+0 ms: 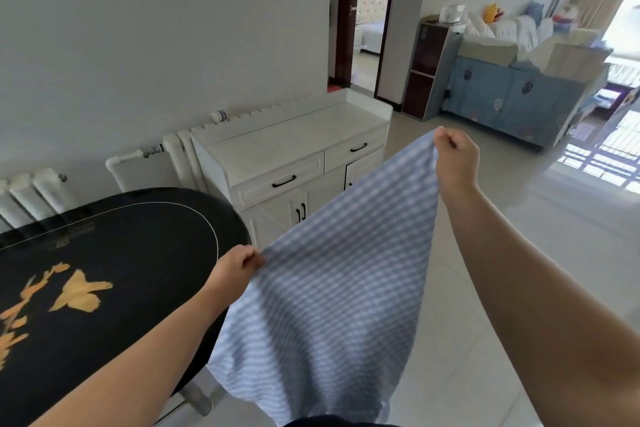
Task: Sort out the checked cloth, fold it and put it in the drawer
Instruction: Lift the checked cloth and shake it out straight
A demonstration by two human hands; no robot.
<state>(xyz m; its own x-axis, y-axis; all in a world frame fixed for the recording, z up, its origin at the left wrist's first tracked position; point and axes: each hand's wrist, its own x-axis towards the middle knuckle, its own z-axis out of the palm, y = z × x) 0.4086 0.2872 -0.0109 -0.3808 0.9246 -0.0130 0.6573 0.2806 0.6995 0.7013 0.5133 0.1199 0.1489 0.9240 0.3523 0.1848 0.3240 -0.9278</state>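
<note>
The left hand (239,265) pinches one corner of the checked cloth (332,291), thumb and fingers curled round the fabric. The right hand (455,158) is raised higher and farther out, and grasps another corner in a closed fist. Both arms are stretched forward, so the top edge of the cloth runs taut and slanted from the lower left hand up to the right one.

The cloth is blue and white, held in the air in front of the person. It hangs down from the two hands and narrows toward the bottom of the view, where its lower end is cut off from sight. It touches nothing that can be seen except the hands.

Beyond the cloth stands a white cabinet (294,163) against the wall. It has two drawers with dark handles under its top, the left drawer (280,180) and the right drawer (356,149), both closed, and doors below them. To the left is a black oval table (114,253) with a gold bird and flower pattern; the left forearm passes over its edge. A white radiator (38,191) runs along the wall behind the table. The floor (502,253) is pale and glossy tile.
</note>
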